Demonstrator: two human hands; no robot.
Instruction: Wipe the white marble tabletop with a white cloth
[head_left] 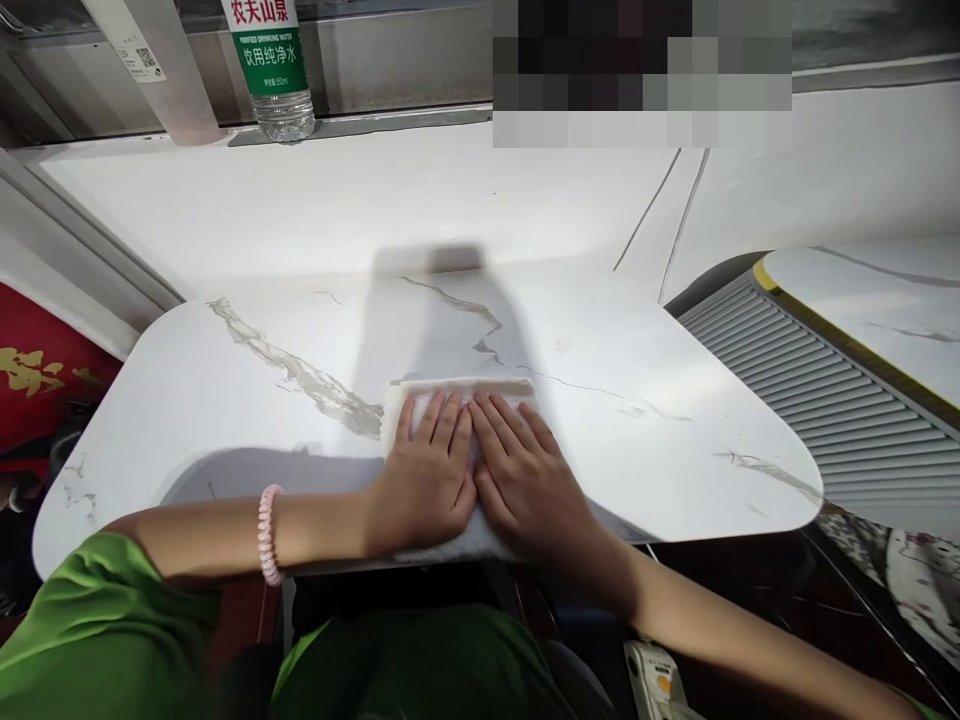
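Observation:
A folded white cloth (457, 388) lies on the white marble-patterned table (300, 340), near its front edge. My left hand (427, 475) rests flat on the cloth's left half, fingers stretched forward. Beside it my right hand (525, 480) lies flat on the right half, with the two hands touching at the thumbs and index fingers. Both palms face down and hide the middle of the cloth. A pink coiled band (270, 535) circles my left wrist.
A labelled water bottle (274, 75) and a translucent bottle (169, 85) stand on the window ledge behind the table. To the right are a grey ribbed panel (810, 390) and another marble-patterned top (892, 310). Something red with gold marks (37, 370) is at the left.

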